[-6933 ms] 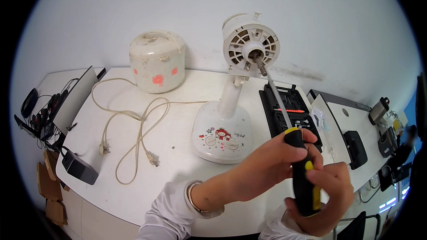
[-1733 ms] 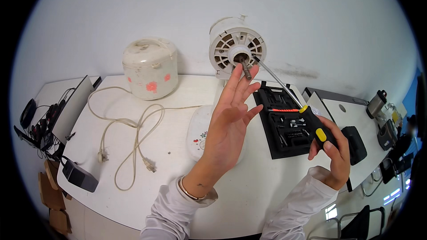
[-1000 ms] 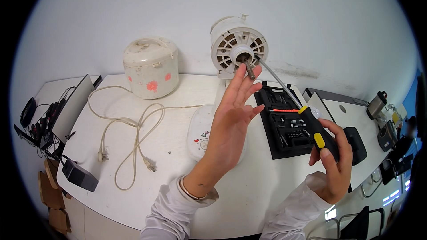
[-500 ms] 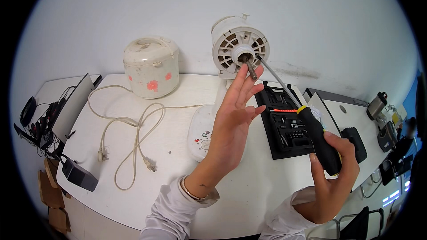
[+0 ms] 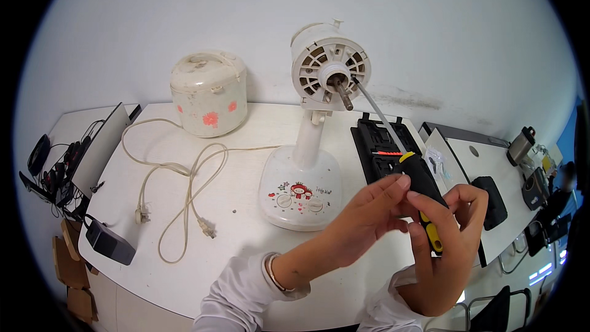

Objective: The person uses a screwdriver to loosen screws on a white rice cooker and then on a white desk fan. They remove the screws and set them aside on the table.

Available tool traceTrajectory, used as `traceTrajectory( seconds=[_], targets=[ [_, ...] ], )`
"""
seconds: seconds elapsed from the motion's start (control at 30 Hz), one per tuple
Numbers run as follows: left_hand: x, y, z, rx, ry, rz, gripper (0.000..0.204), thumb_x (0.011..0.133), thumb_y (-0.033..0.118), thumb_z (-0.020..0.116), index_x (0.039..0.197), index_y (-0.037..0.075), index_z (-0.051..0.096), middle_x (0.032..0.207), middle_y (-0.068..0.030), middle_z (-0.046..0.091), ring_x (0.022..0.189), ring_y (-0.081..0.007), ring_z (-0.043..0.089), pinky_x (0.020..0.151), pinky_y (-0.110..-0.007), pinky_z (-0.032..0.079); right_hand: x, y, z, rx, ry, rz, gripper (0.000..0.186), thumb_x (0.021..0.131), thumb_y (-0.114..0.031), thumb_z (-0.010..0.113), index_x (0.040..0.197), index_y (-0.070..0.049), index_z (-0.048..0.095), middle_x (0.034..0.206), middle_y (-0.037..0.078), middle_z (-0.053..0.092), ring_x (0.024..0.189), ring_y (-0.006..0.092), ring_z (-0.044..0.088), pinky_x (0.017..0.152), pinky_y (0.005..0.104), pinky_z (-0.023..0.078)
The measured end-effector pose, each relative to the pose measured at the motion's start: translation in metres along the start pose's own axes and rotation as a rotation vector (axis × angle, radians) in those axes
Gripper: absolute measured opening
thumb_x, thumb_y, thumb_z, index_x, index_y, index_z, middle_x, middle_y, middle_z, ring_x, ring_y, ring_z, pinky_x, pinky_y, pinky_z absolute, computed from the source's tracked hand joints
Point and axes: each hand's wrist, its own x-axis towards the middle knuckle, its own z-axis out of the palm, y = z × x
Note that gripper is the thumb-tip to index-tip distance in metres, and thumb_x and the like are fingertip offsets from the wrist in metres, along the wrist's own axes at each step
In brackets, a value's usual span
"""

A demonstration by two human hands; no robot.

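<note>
A long screwdriver with a black and yellow handle slants up to the motor housing of a white table fan without blades. Its tip meets the slotted front beside the bare metal shaft. The handle is gripped by my right hand, fingers bent around it. My left hand has its thumb and fingers pinched together against the upper part of the handle, partly hiding it. Below the housing, the fan's stem stands on a white base with two dials and a red cartoon print.
Left of the fan sits a white rice cooker with red flowers. A beige power cord lies looped on the white table. Behind the screwdriver is a black tool case. A black adapter box rests at the left edge.
My left hand has come down from the fan shaft to the screwdriver handle, and its fingers have closed. The screwdriver handle has shifted slightly left; its tip remains at the housing.
</note>
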Motion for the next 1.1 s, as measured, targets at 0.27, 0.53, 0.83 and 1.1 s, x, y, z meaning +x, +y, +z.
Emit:
traceTrajectory(
  seconds=[0.27,0.53,0.83,1.1],
  targets=[
    [-0.001,0.003,0.009,-0.079,0.03,0.011,0.027,0.093,0.033,0.047,0.104,0.008,0.053,0.095,-0.0018,0.061,0.085,-0.0089,0.059,0.074,-0.024,0.046,-0.004,-0.007,-0.006,0.01,0.093,0.036,0.042,0.062,0.002,0.053,0.104,-0.003,0.057,0.098,0.013,0.041,0.085,0.0267,0.046,0.074,0.0345,0.04],
    [-0.015,0.021,0.008,0.078,-0.014,0.032,0.042,0.094,0.029,0.035,0.123,0.001,0.045,0.117,-0.015,0.055,0.103,-0.0193,0.056,0.091,-0.031,0.043,-0.007,-0.019,0.009,0.093,0.127,-0.031,0.05,0.043,0.015,0.06,0.087,-0.009,0.056,0.095,0.01,0.045,0.086,0.0254,0.055,0.067,0.0312,0.046],
    [-0.02,0.022,0.006,0.068,0.032,0.01,0.047,0.096,0.033,0.037,0.129,0.0,0.039,0.119,-0.0106,0.053,0.099,-0.0144,0.056,0.087,-0.03,0.044,-0.007,-0.021,0.009,-0.06,0.046,-0.089,0.045,0.048,0.003,0.073,0.089,-0.011,0.063,0.098,0.008,0.046,0.083,0.0195,0.05,0.06,0.0272,0.04],
    [-0.017,0.02,0.008,0.006,0.044,0.13,0.038,0.094,0.029,0.045,0.121,0.001,0.042,0.114,-0.0109,0.056,0.101,-0.0136,0.055,0.089,-0.031,0.044,-0.008,-0.009,0.017,0.077,0.31,0.13,0.088,0.056,-0.068,0.07,0.116,-0.01,0.042,0.098,0.006,0.046,0.08,0.015,0.051,0.062,0.0275,0.039]
  ],
)
